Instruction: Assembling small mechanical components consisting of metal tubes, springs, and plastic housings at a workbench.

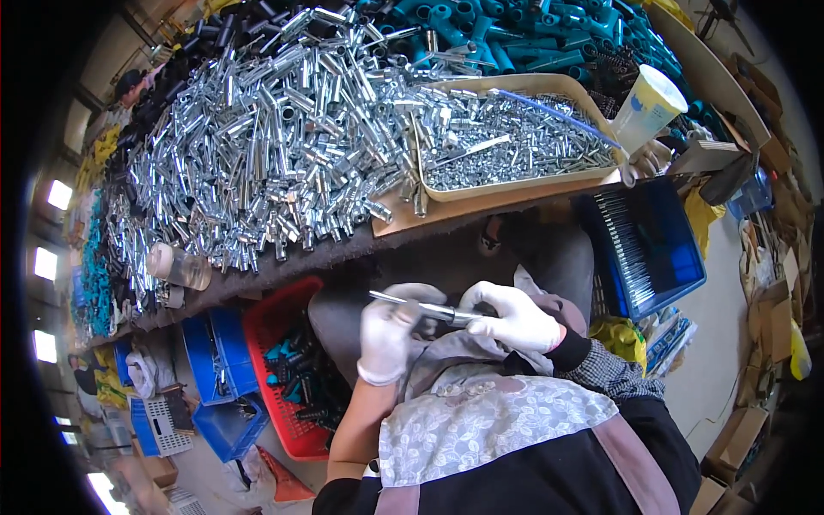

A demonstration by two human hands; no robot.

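In front of my lap, both white-gloved hands hold a slim silver metal rod (435, 310) with a dark band near its right end. My left hand (386, 337) is closed around the rod's left part, and its tip sticks out past the fingers. The fingers of my right hand (517, 319) pinch the right end, partly hiding it. Beyond the hands, a large heap of shiny metal tubes (296, 129) covers the bench. Beside the heap sits a shallow tray (515, 188) of small metal parts, with a blue stick (554, 114) lying across it.
Teal plastic pieces (549, 43) are piled at the back. A plastic cup (650, 107) stands right of the tray; a clear jar (178, 266) lies at the bench's left edge. Below are a red basket (257, 335) with dark parts and a blue bin (674, 232) with thin metal rods.
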